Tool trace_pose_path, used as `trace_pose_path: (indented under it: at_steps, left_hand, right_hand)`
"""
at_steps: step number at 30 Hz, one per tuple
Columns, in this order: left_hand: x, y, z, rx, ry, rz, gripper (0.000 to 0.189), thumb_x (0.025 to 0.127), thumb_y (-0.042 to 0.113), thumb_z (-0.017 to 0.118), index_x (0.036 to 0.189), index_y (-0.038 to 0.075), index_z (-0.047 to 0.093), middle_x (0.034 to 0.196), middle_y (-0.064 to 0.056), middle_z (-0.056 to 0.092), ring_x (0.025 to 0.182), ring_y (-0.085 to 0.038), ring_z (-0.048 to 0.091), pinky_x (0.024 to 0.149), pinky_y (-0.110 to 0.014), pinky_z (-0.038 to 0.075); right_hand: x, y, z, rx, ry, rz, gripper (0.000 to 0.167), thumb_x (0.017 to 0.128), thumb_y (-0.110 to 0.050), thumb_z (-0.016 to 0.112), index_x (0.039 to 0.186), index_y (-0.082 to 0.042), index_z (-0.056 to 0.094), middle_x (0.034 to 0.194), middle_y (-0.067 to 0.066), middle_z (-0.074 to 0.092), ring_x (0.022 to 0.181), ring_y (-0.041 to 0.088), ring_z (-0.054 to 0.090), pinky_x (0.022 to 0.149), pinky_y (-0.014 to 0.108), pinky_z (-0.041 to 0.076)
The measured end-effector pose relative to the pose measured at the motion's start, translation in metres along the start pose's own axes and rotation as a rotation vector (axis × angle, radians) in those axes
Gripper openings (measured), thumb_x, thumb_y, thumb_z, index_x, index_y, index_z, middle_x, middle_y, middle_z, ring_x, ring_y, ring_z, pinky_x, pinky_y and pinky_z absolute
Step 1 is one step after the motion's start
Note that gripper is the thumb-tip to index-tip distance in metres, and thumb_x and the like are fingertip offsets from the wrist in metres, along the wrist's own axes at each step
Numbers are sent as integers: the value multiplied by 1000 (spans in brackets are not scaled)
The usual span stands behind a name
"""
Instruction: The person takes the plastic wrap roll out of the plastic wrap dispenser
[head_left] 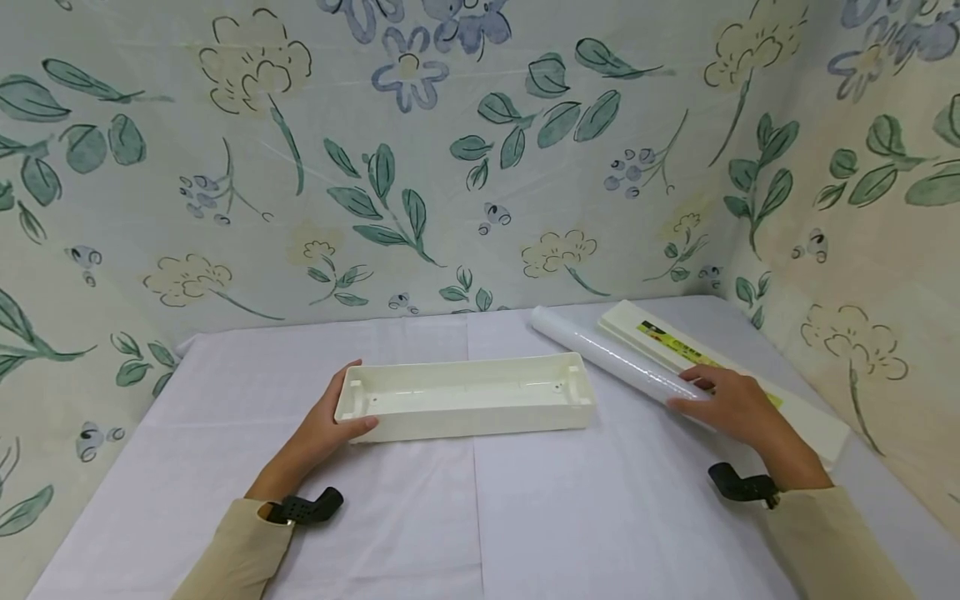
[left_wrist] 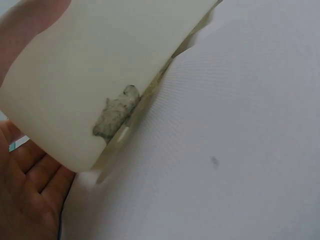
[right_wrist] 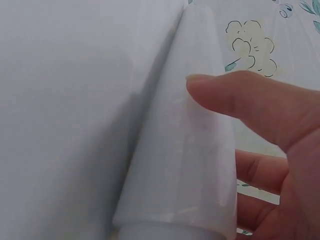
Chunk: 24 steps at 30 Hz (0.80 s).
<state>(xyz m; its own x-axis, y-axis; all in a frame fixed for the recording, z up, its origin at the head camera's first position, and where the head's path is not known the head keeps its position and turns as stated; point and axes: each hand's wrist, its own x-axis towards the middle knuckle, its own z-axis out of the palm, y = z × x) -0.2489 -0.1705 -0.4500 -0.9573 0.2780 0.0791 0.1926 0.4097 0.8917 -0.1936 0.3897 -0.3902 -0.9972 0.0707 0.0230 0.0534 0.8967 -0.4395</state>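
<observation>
In the head view my left hand (head_left: pixel 324 427) grips the left end of a long cream plastic box (head_left: pixel 480 422), its thumb along the front wall. The box stands open at the top, with nothing seen inside it. The left wrist view shows the box's end wall (left_wrist: pixel 95 65) with a torn grey patch (left_wrist: pixel 117 115) near its lower edge. At the right, my right hand (head_left: pixel 738 408) holds the near end of a shiny roll of cling film (head_left: pixel 607 350). In the right wrist view its thumb lies on the roll (right_wrist: pixel 180 150) and other fingers are on the far side.
A long cream lid-like piece (head_left: pixel 813 429) with a yellow-green label (head_left: pixel 675 343) lies just right of the roll. White cloth (head_left: pixel 420 517) covers the table. Floral hangings (head_left: pixel 465 233) rise behind and at the right.
</observation>
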Motion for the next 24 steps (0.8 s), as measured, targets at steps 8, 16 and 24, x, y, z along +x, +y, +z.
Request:
trace_pose_path:
  at_steps: [8,16,24]
  left_hand:
    - [-1,-1,0,1,-2,8,94,83,28,75,154,25,13,146,-13,36,127,-31,38,102,-57,32]
    - [-1,-2,1,15,0,5,94,83,30,75,154,25,14,146,-12,36,127,-32,38,102,-58,32]
    - [-1,-1,1,14,1,2,94,83,31,75,154,24,14,146,-12,37,127,-32,39,102,-59,32]
  right_hand:
    - [-1,-1,0,-15,-20,-8,68,80,-41,76,127,4,56,116,31,58,87,38,55,59,39,50]
    - [-1,-2,2,-28,-28,10,66,81,-39,75,128,2,55,119,31,55,88,40,54,60,42,51]
    - [-1,-3,4,-66,-33,-8,63,83,-37,73,128,1,52,121,33,53,85,42,54,59,43,50]
